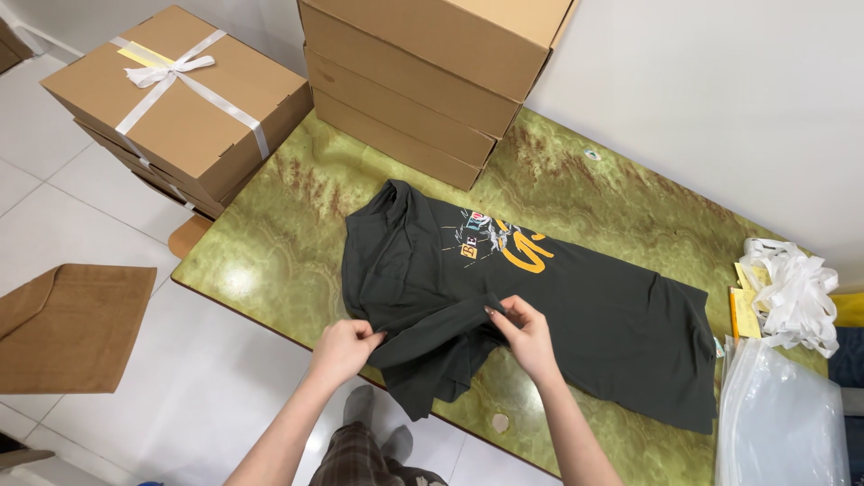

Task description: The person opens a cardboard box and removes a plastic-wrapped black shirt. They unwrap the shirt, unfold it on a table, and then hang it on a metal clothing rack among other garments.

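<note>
A dark grey T-shirt (585, 315) with a yellow and white print lies spread across the green marbled table (288, 234). My left hand (344, 349) pinches the shirt's near edge at the sleeve. My right hand (525, 333) grips the same folded edge a little to the right. Between both hands the fabric is lifted into a fold, and the sleeve hangs over the table's front edge.
A stack of brown cardboard boxes (423, 81) stands at the table's back. Another box tied with white ribbon (180, 99) sits at the left. White ribbon strips (796, 292) and clear plastic bags (778, 418) lie at the right. A brown envelope (72, 324) lies on the tiled floor.
</note>
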